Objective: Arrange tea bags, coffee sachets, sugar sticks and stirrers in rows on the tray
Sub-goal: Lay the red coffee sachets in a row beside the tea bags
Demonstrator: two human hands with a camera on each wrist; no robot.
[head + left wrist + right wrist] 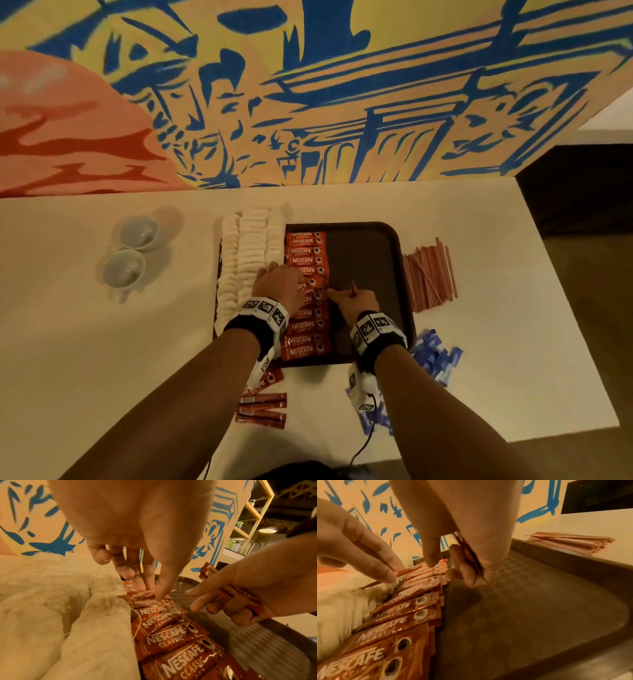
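Two cups [132, 250] sit on your white table [102, 342] below a painted wall [308, 85]. Your left hand [277, 286] presses straight fingers on the tray's [387, 233] coffee sachets [306, 251]; your right hand [356, 303] grips spare sachets [240, 595], forefinger extended.

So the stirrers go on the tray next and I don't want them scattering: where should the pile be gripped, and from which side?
Judging by their pose, take the stirrers across the middle of their length, coming from above with fingers on one side and thumb on the other. They lie flat and roughly parallel on the table right of the tray, so a mid-length grip should keep them bunched.
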